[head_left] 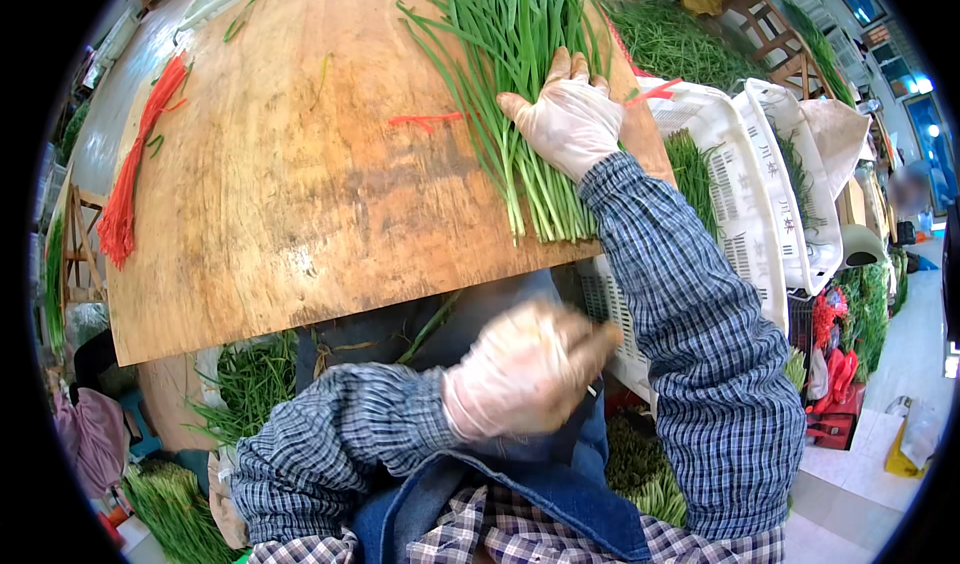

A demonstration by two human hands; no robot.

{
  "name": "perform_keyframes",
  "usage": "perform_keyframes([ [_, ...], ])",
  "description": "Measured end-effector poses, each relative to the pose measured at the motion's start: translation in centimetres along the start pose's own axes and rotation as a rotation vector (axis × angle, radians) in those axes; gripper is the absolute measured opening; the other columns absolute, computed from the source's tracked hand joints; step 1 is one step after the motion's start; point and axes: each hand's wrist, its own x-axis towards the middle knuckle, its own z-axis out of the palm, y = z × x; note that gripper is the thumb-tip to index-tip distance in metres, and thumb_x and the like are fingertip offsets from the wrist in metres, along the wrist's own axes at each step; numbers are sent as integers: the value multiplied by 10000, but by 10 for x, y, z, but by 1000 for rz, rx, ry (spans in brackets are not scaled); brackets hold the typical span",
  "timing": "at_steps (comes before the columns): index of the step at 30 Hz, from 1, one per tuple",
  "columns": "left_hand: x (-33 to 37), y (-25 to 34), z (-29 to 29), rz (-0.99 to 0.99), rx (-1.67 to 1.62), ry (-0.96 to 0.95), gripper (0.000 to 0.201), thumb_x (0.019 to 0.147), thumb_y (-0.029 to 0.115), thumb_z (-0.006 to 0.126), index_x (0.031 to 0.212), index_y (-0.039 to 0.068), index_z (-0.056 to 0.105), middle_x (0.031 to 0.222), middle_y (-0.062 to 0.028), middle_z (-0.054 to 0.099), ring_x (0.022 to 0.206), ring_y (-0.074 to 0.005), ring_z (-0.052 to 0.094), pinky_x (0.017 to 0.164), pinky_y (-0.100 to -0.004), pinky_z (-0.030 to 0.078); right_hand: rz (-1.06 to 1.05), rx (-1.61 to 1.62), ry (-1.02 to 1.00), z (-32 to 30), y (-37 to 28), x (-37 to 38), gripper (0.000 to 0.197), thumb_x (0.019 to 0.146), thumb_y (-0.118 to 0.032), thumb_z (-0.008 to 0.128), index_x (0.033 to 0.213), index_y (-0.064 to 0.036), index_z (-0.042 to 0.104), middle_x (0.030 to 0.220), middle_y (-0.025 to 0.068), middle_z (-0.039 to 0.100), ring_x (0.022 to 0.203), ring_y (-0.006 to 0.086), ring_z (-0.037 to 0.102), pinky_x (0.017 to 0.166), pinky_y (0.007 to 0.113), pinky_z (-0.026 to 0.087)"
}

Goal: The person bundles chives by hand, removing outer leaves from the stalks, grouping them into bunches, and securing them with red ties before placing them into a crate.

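A bunch of green garlic chives [545,179] lies on the wooden board [280,194], its cut pale ends toward me near the board's front edge. My right hand [570,114], in a whitish glove, rests on the bunch with fingers spread. A red tie [425,121] runs beneath the chives, its two ends showing on either side. My left hand [525,369], gloved too, is curled above my lap, off the board. Motion blurs its fingers, and whatever they may hold cannot be made out.
A bundle of red ties [140,169] lies at the board's left. White plastic crates [765,189] with greens stand at right, and a heap of loose greens [680,44] lies beyond. More greens [255,389] sit below the board's front edge. A red box [838,419] stands farther right.
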Motion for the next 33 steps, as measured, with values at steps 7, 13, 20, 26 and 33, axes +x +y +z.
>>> perform_keyframes([
  [7, 9, -27, -23, -107, 184, 312, 341, 673, 18, 633, 1009, 15, 575, 1026, -144, 574, 950, -328, 552, 826, -413, 442, 26, 180, -140, -25, 8, 0, 947, 749, -649, 462, 1352, 45, 234, 1376, 269, 267, 1263, 377, 312, 1018, 426, 280],
  [13, -5, -24, -33, -96, 184, 342, 292, 686, -5, 620, 976, 18, 595, 943, -138, 603, 839, -305, 594, 687, -368, 486, -102, 519, -128, -58, 49, 8, 1014, 743, -718, 422, 1307, 110, 272, 1322, 310, 326, 1264, 353, 319, 1039, 340, 256],
  [20, -6, -22, 24, -20, -34, -6, 269, 678, -2, 628, 945, 30, 620, 780, -87, 614, 683, -255, 601, 573, -347, 485, 110, 1102, 182, -111, 141, -44, 600, 844, -457, 534, 1198, 25, 477, 1096, 148, 575, 1012, 190, 560, 806, 290, 446],
  [26, 21, -43, 84, -48, -47, -225, 273, 702, 40, 626, 972, 77, 616, 740, -83, 582, 692, -274, 574, 597, -377, 484, 737, 1330, 328, -52, 276, -156, 401, 861, -281, 572, 1130, 13, 518, 943, 107, 633, 799, 165, 629, 626, 245, 486],
  [33, 97, -56, 167, 141, 197, -532, 549, 665, 137, 643, 1184, 50, 486, 1181, -142, 474, 1190, -316, 363, 1009, -471, 245, 1467, 1120, 201, 85, 377, -332, 261, 850, -131, 539, 1072, 5, 524, 865, 106, 629, 641, 147, 616, 469, 230, 453],
])
